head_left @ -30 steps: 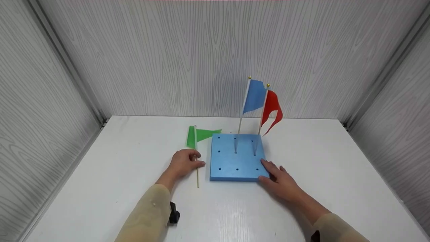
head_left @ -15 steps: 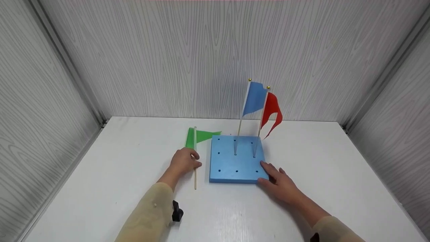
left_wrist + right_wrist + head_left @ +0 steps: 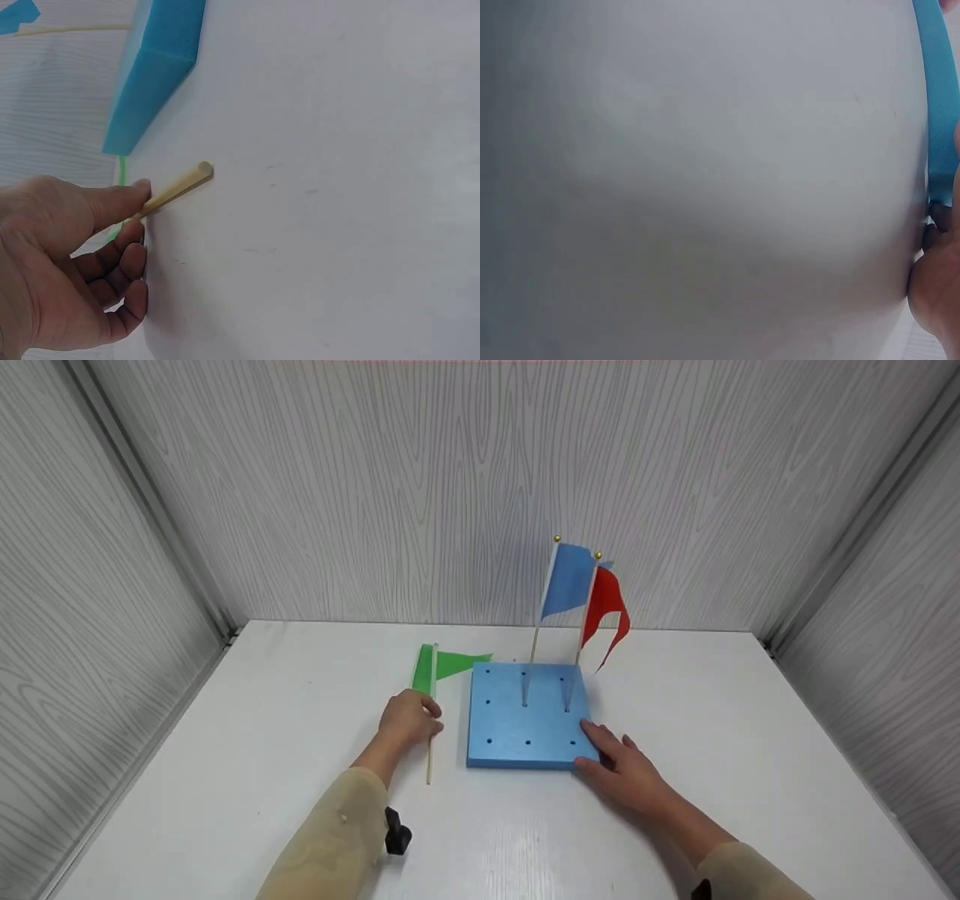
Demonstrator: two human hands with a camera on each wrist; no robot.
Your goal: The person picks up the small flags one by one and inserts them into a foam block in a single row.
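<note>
A green flag [image 3: 453,663] with a thin wooden stick lies at the left of a blue square board [image 3: 499,720] with rows of holes. My left hand [image 3: 407,718] pinches its stick [image 3: 176,187] between thumb and index finger, the stick's bare end pointing toward me. A blue flag [image 3: 566,581] and a red flag [image 3: 606,604] stand slightly tilted in holes of the board. My right hand [image 3: 630,772] rests against the board's near right corner, thumb at the front edge and straight index finger along the right side.
The board lies on a white table [image 3: 262,735]. Grey wood-grain panels [image 3: 420,495] enclose it at the back and both sides. A black wrist camera mount [image 3: 397,832] sits on the left sleeve.
My left hand has shifted slightly left, and the near end of the green flag's stick has swung left with it. The right hand and the board stay nearly the same.
</note>
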